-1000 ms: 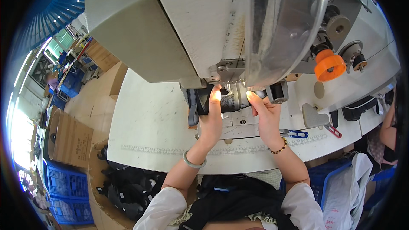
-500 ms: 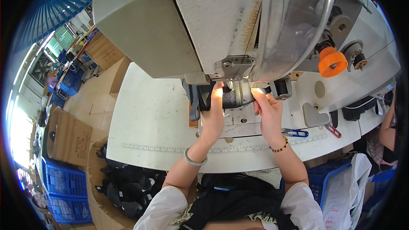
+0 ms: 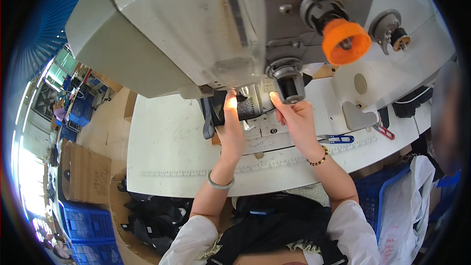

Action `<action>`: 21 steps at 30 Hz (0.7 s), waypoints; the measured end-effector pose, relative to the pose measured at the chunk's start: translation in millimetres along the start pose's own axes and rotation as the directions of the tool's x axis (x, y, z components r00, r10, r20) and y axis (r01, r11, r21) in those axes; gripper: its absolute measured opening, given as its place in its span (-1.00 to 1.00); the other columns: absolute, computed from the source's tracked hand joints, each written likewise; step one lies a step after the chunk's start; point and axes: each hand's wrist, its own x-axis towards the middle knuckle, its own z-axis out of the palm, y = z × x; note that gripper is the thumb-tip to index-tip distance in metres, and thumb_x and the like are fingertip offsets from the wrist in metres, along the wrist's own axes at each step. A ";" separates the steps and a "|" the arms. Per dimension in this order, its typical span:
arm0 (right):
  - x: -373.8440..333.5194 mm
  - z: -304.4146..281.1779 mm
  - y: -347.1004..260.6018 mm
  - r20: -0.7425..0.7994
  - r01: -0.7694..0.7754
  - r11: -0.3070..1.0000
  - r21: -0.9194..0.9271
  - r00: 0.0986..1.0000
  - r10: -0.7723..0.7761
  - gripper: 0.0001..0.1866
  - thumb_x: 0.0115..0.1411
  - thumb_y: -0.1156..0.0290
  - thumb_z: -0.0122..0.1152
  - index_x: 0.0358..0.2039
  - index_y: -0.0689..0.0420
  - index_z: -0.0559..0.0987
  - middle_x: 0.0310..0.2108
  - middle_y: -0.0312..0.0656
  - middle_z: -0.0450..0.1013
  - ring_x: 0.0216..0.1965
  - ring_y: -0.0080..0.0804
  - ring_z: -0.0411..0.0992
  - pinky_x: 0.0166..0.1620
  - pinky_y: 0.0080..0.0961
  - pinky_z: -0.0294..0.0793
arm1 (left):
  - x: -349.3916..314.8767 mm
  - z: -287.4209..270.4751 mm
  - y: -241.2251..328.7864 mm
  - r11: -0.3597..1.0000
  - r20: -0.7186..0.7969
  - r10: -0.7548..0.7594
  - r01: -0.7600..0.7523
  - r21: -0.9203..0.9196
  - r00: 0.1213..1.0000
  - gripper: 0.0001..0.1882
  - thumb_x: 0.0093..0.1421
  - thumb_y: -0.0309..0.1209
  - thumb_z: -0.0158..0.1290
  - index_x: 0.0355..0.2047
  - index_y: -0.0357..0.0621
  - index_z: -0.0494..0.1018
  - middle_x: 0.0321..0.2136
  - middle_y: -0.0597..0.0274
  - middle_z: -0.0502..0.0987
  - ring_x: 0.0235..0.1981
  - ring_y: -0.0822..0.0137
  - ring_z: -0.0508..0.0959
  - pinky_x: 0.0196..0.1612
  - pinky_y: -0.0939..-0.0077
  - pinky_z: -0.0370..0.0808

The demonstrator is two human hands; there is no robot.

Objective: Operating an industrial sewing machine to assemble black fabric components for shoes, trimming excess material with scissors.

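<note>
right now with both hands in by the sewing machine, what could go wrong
The left hand has its thumb right under the machine head, so a fingertip might get pinched or pricked if it runs.
The black piece could skew if the right hand pulls unevenly.
The blue-handled snips lie close to the right wrist, which might knock them.

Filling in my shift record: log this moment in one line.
left hand: holding black piece | right hand: at its right edge | above: sewing machine
</note>
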 end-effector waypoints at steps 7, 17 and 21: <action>1.7 -0.7 6.9 0.009 0.063 0.992 0.111 0.998 -0.064 -0.50 0.09 0.16 0.10 -0.88 0.14 0.32 -0.89 -0.47 0.10 -0.80 -0.80 0.00 -0.71 -0.75 -0.12 | 3.8 -1.9 -6.1 0.957 -0.011 -0.169 0.162 -0.240 0.985 -0.64 0.18 -0.32 -0.12 -0.12 -0.37 0.35 -0.15 0.27 0.38 -0.11 0.48 0.33 0.01 0.60 0.18; 5.0 -5.9 0.7 0.076 0.075 0.990 0.123 0.994 -0.084 -0.47 0.08 0.19 0.08 -0.94 0.14 0.26 -0.90 -0.45 0.10 -0.79 -0.78 0.02 -0.70 -0.73 -0.10 | 2.7 -3.9 -0.6 0.991 0.127 0.133 -0.131 -0.022 0.983 -0.64 0.23 -0.44 -0.26 -0.01 -0.40 0.24 -0.02 0.12 0.32 0.02 0.38 0.29 0.13 0.51 0.09; 6.5 -9.7 2.1 0.076 0.105 0.990 0.095 0.991 -0.112 -0.51 0.07 0.26 0.08 -0.93 0.12 0.23 -0.88 -0.44 0.09 -0.79 -0.76 0.00 -0.69 -0.70 -0.10 | 1.0 13.4 20.0 0.748 0.026 -0.278 0.233 -0.621 0.960 -0.80 0.14 -0.36 -0.10 -0.27 -0.20 0.36 -0.39 0.40 0.41 -0.37 0.59 0.40 -0.30 0.65 0.35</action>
